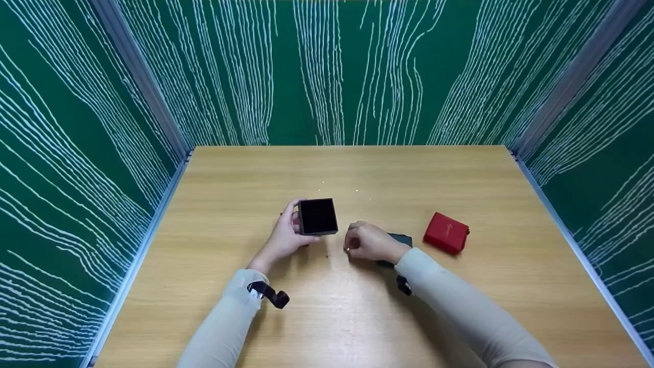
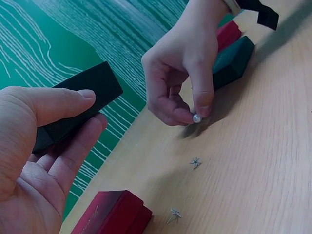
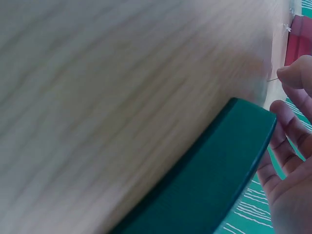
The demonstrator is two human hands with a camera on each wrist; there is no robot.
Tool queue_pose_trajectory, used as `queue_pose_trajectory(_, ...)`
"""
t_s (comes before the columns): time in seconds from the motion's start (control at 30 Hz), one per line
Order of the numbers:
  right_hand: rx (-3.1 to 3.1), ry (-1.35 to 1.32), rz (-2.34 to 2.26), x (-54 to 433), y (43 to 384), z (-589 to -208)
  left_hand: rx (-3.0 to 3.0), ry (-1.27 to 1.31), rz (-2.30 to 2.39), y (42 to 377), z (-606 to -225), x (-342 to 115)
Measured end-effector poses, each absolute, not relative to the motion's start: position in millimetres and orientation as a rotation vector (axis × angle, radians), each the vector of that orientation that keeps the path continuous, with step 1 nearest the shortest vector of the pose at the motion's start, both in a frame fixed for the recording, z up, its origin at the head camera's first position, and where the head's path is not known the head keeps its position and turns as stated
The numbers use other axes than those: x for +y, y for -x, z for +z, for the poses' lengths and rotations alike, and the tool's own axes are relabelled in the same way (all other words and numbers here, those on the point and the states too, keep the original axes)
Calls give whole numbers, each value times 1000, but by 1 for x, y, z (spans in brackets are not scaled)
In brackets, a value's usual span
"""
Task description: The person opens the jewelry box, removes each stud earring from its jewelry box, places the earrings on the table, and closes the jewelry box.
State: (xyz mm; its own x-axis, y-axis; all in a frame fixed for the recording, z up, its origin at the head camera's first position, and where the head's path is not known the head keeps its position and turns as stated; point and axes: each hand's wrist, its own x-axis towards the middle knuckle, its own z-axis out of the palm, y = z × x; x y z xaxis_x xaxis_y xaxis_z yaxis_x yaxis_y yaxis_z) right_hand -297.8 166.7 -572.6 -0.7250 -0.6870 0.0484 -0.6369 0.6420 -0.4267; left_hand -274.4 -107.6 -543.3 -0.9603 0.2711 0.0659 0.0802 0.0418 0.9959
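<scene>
My left hand (image 1: 283,236) grips a small dark box (image 1: 318,216) by its sides, its black inside facing up in the head view. To its right, my right hand (image 1: 375,241) pinches a pearl earring (image 2: 197,118) between thumb and fingertips, just above the table. A thin pin sticks out from those fingertips in the right wrist view. Two star-shaped earrings, one nearer (image 2: 174,215) and one farther (image 2: 195,162), lie on the wood between the hands. A red box (image 2: 114,214) sits below my left hand, mostly hidden in the head view.
A dark green box (image 1: 402,238) lies partly hidden behind my right wrist. Farther right rests another red box (image 1: 446,232). Several tiny pale specks (image 1: 356,190) dot the table (image 1: 245,174) beyond the hands. Green walls with white lines (image 1: 286,76) enclose the table's back and sides.
</scene>
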Motion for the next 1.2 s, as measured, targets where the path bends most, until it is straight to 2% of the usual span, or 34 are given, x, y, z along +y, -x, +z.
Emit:
queue_pose_trajectory(0.53,2694,1106,-754,167,297,-575,2115,-404,2066,274,-545,-105)
queue_pose_trajectory(0.8,2660,993,-955,173,299,-564,2134,-395,2061,275,-546,-106)
queue_pose_trajectory(1.2,2646,958,-1126,198,300,-545,2138,-408,2054,276,-544,-103)
